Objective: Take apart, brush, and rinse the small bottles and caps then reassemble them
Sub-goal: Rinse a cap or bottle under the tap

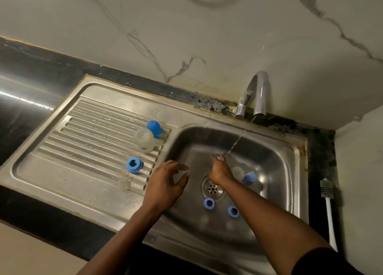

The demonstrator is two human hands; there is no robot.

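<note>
right hand (pixel 220 171) pinches small blue piece (pixel 218 158) under water stream (pixel 238 140); left hand (pixel 165 181) just beside it, fingers loosely curled.

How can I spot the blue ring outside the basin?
Start at the steel sink and look at its ribbed drainboard, left of the basin. The ring lies near the front of the ribs. Two like rings lie in the basin; the blue cap behind it has no hole.

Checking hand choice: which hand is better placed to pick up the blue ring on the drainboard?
Left hand: nearest the blue ring; the right hand holds a blue piece under the stream.
</note>
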